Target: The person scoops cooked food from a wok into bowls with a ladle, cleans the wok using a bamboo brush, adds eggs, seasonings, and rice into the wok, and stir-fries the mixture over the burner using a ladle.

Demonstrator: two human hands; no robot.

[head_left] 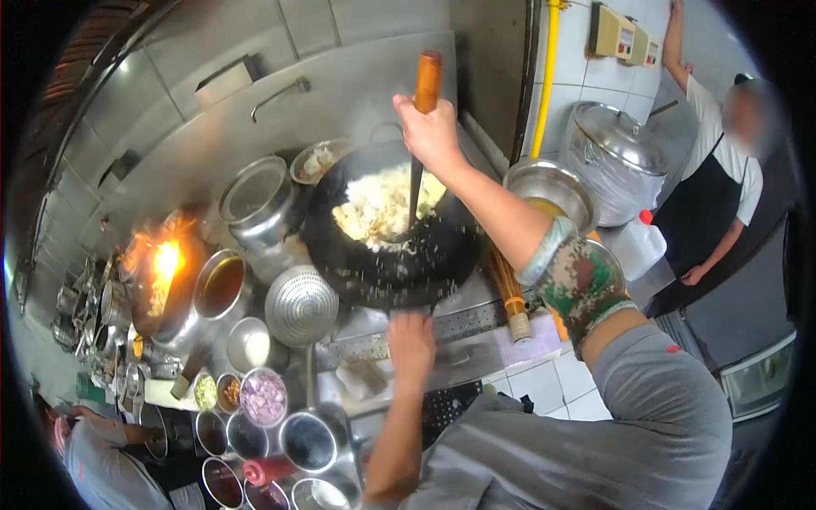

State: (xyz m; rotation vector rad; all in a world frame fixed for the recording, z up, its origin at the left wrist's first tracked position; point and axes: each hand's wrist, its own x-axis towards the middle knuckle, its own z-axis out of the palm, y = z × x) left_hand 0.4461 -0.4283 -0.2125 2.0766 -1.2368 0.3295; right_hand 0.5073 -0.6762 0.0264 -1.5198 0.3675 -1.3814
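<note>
A large black wok (374, 285) holds pale yellow and white food (374, 204), with small grains scattered over its near side. My right hand (429, 134) is wrapped round the wooden handle (429, 76) of a ladle, whose metal shaft (416, 187) runs down into the food. At the wok's near edge is my left hand (411, 344), closed round something at the rim that its fingers hide. A perforated strainer (301, 306) lies just left of the wok.
Flames (166, 259) rise from another wok at the left, near a co-worker (110, 450). Seasoning bowls, one with chopped onion (263, 398), stand lower left. A bamboo brush (512, 310) and steel bowl (552, 191) are at the right. Another person (710, 178) stands far right.
</note>
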